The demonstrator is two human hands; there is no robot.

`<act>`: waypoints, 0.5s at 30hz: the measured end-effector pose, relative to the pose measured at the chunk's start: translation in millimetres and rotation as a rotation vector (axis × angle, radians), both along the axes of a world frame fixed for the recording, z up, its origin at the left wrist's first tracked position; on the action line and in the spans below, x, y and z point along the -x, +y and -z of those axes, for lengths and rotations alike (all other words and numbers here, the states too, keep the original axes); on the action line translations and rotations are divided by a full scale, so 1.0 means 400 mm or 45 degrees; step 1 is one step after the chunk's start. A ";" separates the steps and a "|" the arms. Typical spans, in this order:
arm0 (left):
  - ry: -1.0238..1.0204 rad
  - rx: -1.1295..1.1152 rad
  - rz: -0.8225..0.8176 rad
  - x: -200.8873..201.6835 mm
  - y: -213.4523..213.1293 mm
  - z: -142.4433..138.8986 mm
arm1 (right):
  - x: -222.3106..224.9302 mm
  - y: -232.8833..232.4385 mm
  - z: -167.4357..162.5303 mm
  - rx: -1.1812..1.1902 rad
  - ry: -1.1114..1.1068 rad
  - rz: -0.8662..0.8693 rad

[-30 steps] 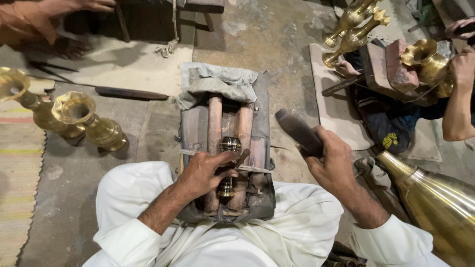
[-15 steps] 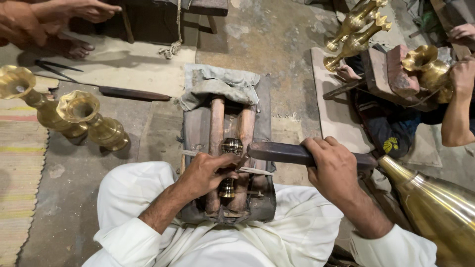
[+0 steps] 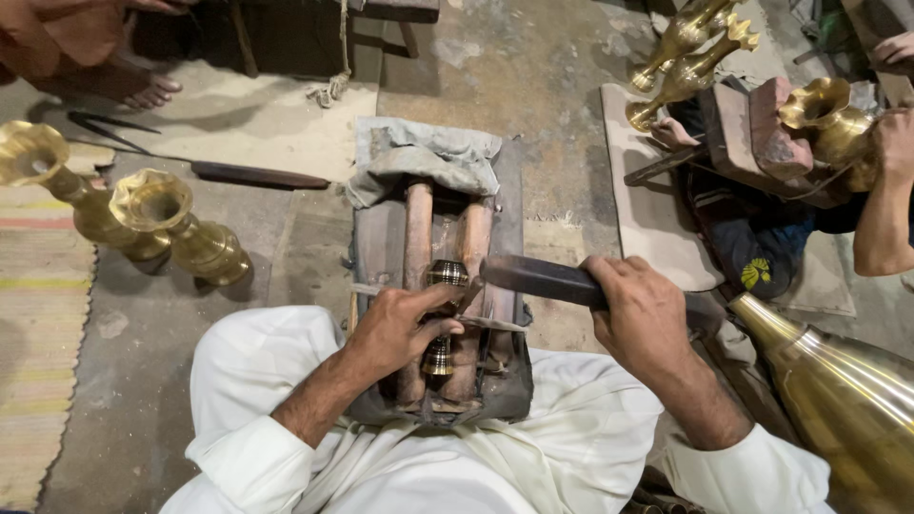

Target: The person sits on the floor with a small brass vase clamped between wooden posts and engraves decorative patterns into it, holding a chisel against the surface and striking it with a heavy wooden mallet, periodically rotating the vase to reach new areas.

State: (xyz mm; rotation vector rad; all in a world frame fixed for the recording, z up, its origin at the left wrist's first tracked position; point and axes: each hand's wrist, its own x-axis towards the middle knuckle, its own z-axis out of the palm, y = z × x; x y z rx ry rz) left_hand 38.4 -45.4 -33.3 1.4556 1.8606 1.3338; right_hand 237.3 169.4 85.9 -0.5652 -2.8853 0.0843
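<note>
Left hand (image 3: 405,328) pinches a small brass piece (image 3: 444,314) (on 2 wooden rollers (image 3: 417,228)); right hand (image 3: 643,314) clenches a dark tool (image 3: 538,279).

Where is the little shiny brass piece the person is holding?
In the head view, the small brass piece sits centre frame on two wooden rods, pinched by the left hand, beside the dark tool.

Open concrete floor (image 3: 533,67) lies ahead of the work block (image 3: 381,247), beyond its crumpled cloth (image 3: 424,157). To the left, two brass vases (image 3: 176,228) and a long dark tool (image 3: 248,175) crowd the floor. To the right, a large brass vessel (image 3: 838,381) and another person's arm (image 3: 881,219) close off that side.
</note>
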 end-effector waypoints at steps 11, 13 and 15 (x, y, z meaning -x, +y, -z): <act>0.072 0.141 0.038 -0.013 0.032 -0.049 | -0.030 0.004 0.089 0.418 -0.081 0.236; 0.127 0.139 0.032 -0.019 0.033 -0.058 | -0.034 -0.007 0.110 0.297 -0.045 0.256; 0.110 0.082 0.032 -0.024 0.032 -0.064 | -0.036 -0.012 0.125 0.499 0.131 0.346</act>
